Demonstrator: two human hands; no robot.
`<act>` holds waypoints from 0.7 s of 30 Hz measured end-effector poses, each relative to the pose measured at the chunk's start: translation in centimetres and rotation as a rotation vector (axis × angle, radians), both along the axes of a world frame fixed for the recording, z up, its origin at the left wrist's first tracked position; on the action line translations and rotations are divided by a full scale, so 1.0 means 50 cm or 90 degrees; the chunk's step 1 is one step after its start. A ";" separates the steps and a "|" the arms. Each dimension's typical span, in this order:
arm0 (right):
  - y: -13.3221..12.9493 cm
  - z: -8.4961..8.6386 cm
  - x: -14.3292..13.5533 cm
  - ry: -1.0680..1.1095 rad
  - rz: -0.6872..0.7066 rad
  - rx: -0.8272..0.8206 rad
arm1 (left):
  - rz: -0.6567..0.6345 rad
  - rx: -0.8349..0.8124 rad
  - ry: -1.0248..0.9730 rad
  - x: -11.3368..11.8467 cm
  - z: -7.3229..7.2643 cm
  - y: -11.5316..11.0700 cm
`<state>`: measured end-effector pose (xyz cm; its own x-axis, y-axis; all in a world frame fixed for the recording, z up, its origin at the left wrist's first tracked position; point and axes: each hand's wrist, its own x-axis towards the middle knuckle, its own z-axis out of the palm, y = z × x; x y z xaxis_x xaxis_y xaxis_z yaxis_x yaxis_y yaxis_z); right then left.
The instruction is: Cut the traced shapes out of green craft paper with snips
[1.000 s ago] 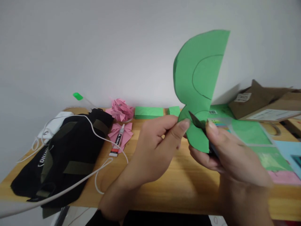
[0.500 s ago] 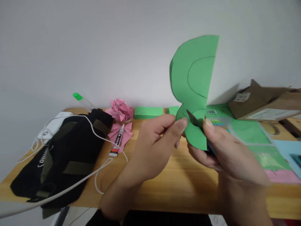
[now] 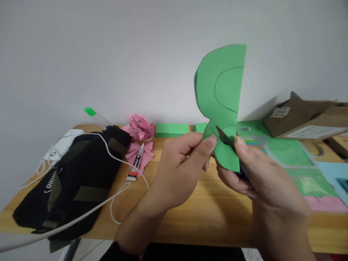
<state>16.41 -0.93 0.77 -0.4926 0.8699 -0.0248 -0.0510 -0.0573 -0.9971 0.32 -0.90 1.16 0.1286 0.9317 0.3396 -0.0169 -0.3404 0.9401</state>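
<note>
My left hand (image 3: 187, 159) pinches the left edge of a folded-looking green paper shape (image 3: 206, 79) between thumb and fingers. The paper stands upright, with a large rounded lobe on top, a smaller one below, and curved pencil lines drawn inside both. My right hand (image 3: 255, 170) is closed on scissors (image 3: 224, 137); their handles are mostly hidden in the palm. One dark blade lies across the front of the lower lobe, near its pencil curve. Where the other blade is I cannot see.
Left, a black bag (image 3: 81, 181) lies under a white cable (image 3: 81, 217). A glue tube (image 3: 135, 163) rests on pink paper near a pink paper flower (image 3: 140, 127). At right are a brown paper bag (image 3: 312, 116) and green sheets (image 3: 289, 150). A wall (image 3: 136, 54) rises behind.
The paper's upper lobe has tilted slightly left and down. Both hands and the scissor blade stay in nearly the same place.
</note>
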 end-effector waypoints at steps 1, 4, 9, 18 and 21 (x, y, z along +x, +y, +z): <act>0.000 0.000 0.000 0.000 -0.002 -0.004 | 0.002 -0.003 0.003 0.000 0.000 0.000; 0.001 0.000 -0.001 0.007 -0.001 -0.014 | 0.009 -0.006 0.009 0.001 0.001 -0.001; 0.001 -0.003 -0.003 0.014 0.009 -0.016 | 0.007 0.007 0.002 0.004 -0.001 -0.002; 0.002 -0.002 -0.001 0.006 0.009 -0.002 | 0.023 0.017 0.025 0.002 -0.003 -0.002; 0.003 -0.002 0.002 -0.015 0.013 -0.005 | 0.017 0.016 0.023 0.001 -0.002 -0.003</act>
<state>16.53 -0.76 0.65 -0.5095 0.8594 -0.0432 -0.0270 -0.0661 -0.9974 0.36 -1.06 1.09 0.1163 0.9261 0.3588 0.0259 -0.3639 0.9311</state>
